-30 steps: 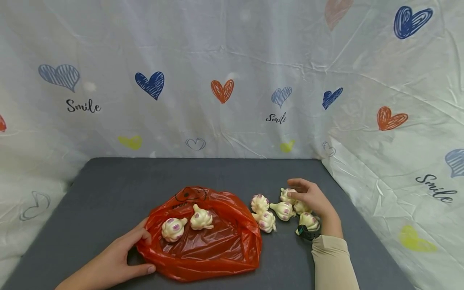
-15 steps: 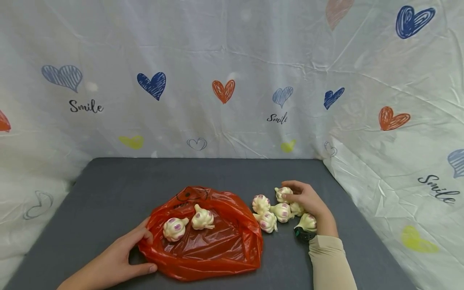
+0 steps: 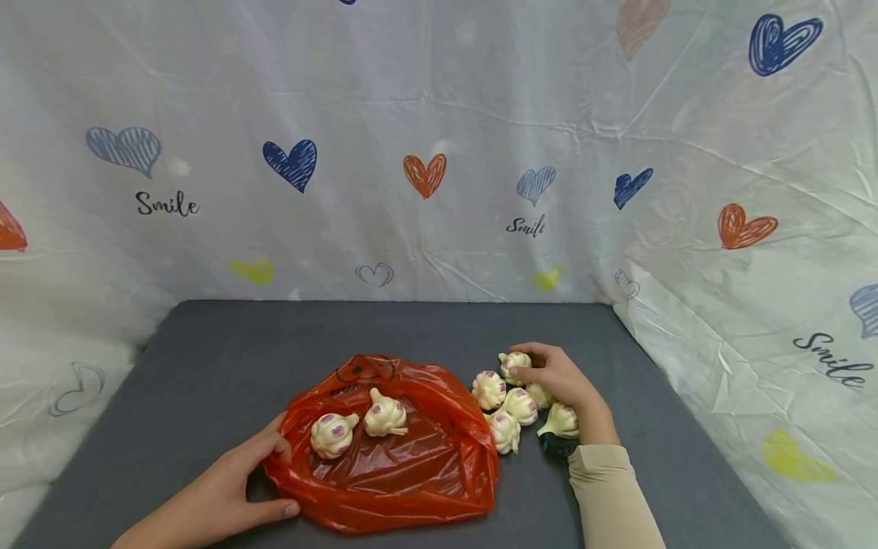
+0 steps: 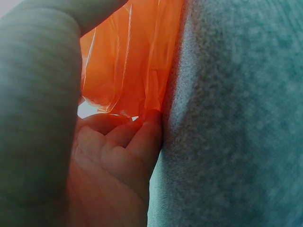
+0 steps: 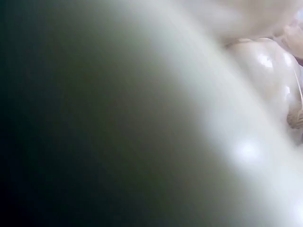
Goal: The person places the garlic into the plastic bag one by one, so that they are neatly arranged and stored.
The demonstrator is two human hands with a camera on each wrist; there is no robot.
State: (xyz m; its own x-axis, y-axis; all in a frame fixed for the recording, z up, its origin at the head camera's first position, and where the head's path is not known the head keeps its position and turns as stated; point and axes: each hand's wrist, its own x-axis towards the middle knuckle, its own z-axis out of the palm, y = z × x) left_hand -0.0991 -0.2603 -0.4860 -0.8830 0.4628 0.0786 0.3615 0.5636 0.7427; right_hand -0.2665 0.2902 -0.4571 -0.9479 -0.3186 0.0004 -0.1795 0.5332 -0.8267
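A red plastic bag [image 3: 411, 465] lies on the table with its mouth spread, and two garlic bulbs [image 3: 332, 436] sit in its left half. My left hand [image 3: 229, 480] grips the bag's left edge, fingers curled at the rim and thumb by the front. The left wrist view has the bag's orange-lit film [image 4: 128, 61] at the fingers. Right of the bag, my right hand [image 3: 565, 385] holds a garlic bulb [image 3: 513, 367] between thumb and fingers. Several more bulbs [image 3: 520, 407] cluster beside it, one [image 3: 561, 421] by the wrist. Blurred pale surfaces fill most of the right wrist view.
The dark grey table [image 3: 288, 332] extends behind and around the bag. A white curtain [image 3: 466, 99] printed with hearts hangs along its back and right side. A dark wrist device [image 3: 557, 444] is on the right wrist.
My right hand has moved left toward the bag, carrying its garlic bulb and shifting the neighbouring bulbs left. My left hand stays at the bag's edge.
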